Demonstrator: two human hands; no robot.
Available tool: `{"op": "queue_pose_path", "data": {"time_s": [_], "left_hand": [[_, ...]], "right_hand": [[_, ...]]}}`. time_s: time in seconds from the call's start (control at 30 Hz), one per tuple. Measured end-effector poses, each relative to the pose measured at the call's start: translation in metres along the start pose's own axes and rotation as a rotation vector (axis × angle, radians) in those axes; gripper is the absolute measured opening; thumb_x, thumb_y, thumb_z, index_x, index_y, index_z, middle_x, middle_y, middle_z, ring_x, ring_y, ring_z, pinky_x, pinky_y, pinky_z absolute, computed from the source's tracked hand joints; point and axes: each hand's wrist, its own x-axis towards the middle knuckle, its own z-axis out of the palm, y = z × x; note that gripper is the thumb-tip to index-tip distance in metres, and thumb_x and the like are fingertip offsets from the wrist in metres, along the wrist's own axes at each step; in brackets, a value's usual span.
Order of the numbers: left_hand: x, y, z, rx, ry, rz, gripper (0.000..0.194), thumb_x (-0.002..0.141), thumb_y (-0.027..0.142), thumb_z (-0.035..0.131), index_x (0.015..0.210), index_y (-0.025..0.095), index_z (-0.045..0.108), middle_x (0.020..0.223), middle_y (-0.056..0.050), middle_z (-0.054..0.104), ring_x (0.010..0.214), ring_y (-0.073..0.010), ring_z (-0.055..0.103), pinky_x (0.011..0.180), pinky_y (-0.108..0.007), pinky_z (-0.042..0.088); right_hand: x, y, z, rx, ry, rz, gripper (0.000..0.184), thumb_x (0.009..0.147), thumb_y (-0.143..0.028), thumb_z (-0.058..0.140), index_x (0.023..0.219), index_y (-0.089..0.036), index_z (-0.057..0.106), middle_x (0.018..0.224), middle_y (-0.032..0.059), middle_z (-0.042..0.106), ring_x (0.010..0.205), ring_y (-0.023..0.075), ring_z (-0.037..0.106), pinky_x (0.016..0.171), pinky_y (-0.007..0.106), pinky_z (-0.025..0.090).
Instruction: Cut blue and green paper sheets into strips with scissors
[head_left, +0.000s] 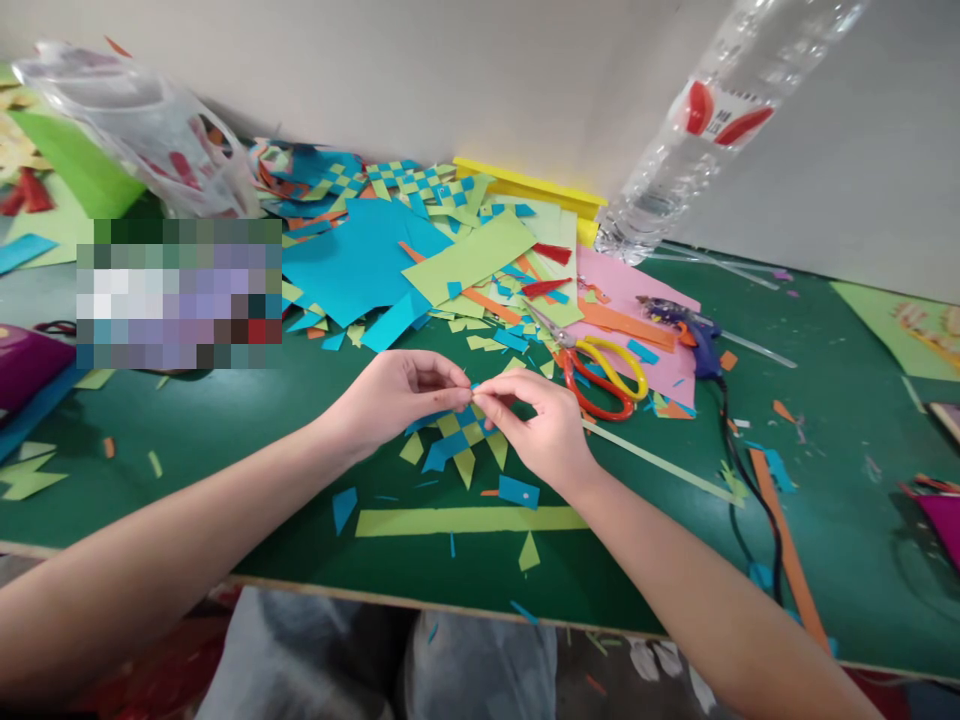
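Note:
My left hand (411, 398) and my right hand (536, 420) meet in the middle of the view, each with thumb and fingertips pinched together. Between and below them is a woven piece of blue and light green paper strips (457, 435), its pointed ends spreading downward. Both hands appear to grip its upper edge, though the fingers partly cover it. Just nearer to me lie a long light green paper strip (465, 521) and a small blue paper piece (518, 492). Scissors with red and yellow handles (604, 378) rest beyond my right hand.
Blue paper sheets (352, 260) and paper scraps pile up at the back. A glue gun (701, 345) with a black cord lies on pink paper to the right. A large plastic bottle (720, 130) stands by the wall; a plastic bag (150, 130) is at the left. The green table's (285, 545) front edge is near my legs.

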Motion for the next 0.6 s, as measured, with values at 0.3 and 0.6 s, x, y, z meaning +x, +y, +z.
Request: {"op": "queue_pose_path", "data": {"time_s": [0.3,0.6], "left_hand": [[0.0014,-0.0026,0.0006,0.041,-0.002,0.023,0.019,0.072,0.032,0.076,0.081,0.017,0.068,0.076,-0.003,0.071,0.072,-0.0134,0.068,0.068,-0.024,0.054],[0.0012,-0.0007,0.0034,0.075,0.014,0.027,0.016,0.073,0.03,0.075,0.08,0.018,0.07,0.08,-0.003,0.072,0.071,-0.0129,0.067,0.07,-0.025,0.055]], "right_hand": [[-0.0001,0.0007,0.0002,-0.036,0.004,-0.008,0.008,0.088,-0.02,0.059,0.086,-0.02,0.067,0.075,0.0002,0.065,0.065,0.0113,0.06,0.063,0.027,0.051],[-0.0015,0.003,0.0022,-0.084,0.028,-0.041,0.009,0.087,-0.018,0.057,0.086,-0.021,0.066,0.076,-0.0002,0.064,0.066,0.011,0.06,0.063,0.026,0.052]]}}
